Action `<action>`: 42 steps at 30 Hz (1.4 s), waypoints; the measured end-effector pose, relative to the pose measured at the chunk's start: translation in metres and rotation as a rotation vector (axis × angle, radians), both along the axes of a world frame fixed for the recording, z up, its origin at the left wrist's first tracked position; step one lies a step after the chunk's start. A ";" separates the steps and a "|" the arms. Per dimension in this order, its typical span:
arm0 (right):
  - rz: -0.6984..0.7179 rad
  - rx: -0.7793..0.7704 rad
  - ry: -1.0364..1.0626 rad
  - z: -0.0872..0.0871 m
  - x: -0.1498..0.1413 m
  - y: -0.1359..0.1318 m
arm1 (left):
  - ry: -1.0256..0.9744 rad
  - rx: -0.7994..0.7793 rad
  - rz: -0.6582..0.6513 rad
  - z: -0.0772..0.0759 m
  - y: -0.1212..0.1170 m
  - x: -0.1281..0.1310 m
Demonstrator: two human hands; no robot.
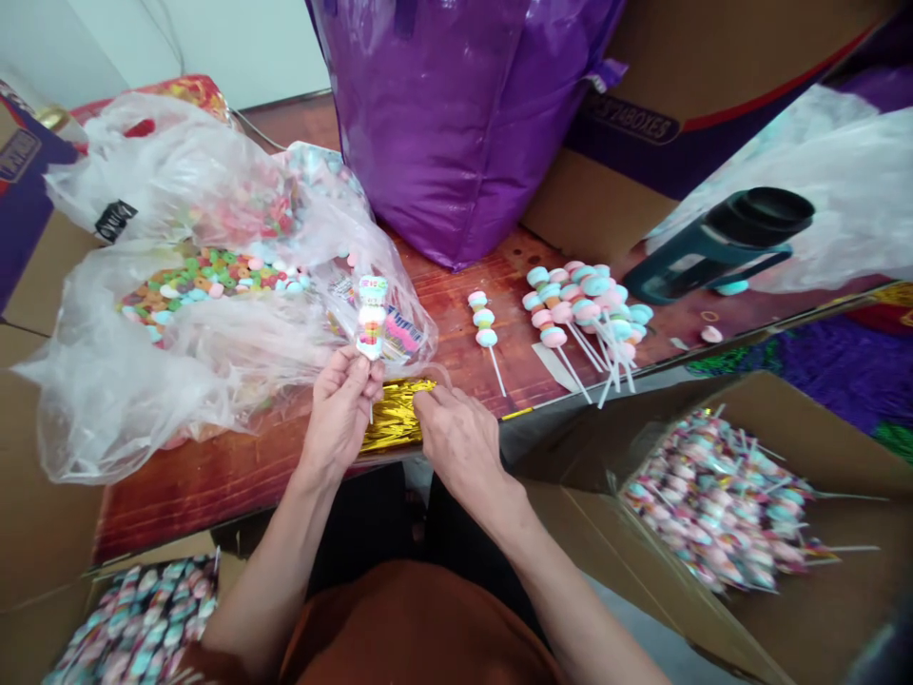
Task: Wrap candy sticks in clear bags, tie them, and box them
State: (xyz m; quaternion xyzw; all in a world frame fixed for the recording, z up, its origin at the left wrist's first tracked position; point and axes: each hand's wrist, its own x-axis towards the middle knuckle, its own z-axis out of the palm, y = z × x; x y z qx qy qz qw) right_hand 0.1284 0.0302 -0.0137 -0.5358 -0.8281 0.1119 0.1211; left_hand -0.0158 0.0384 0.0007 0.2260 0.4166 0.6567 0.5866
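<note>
Over the table [206, 485], we've got the wrapped candy skewer [372, 322] pinched in our left hand [340, 401]; our right hand [462, 436] is at the gold ties [392, 419], can't tell if gripping. Skewer could slip or unwrap if the left pinch slackens.

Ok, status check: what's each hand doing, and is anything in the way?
Left fingers pinch candy skewer, upright. Right fingers at gold ties, grip unclear. Plastic bags crowd table's left side, apparently blocking neither hand.
</note>
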 end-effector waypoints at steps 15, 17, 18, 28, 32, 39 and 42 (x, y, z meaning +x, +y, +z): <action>-0.135 -0.259 1.029 0.000 0.021 -0.005 | 0.178 -0.068 -0.037 -0.015 0.001 0.037; -0.171 -0.251 1.035 -0.002 0.020 -0.003 | 0.185 -0.046 -0.087 -0.016 -0.001 0.043; -0.194 -0.245 1.041 -0.004 0.020 -0.002 | 0.174 -0.038 -0.107 -0.016 -0.001 0.045; -0.277 -0.239 1.074 -0.006 0.022 0.003 | 0.270 0.058 -0.176 -0.019 -0.001 0.049; -0.237 -0.280 1.188 -0.003 0.024 0.001 | 0.069 -0.031 -0.302 -0.006 0.000 0.051; 0.026 -0.219 1.192 0.015 0.047 0.002 | -0.225 -0.282 -0.628 0.027 -0.005 0.048; 0.012 -0.189 1.121 0.012 0.048 0.003 | -0.010 -0.229 -0.501 0.017 -0.010 0.056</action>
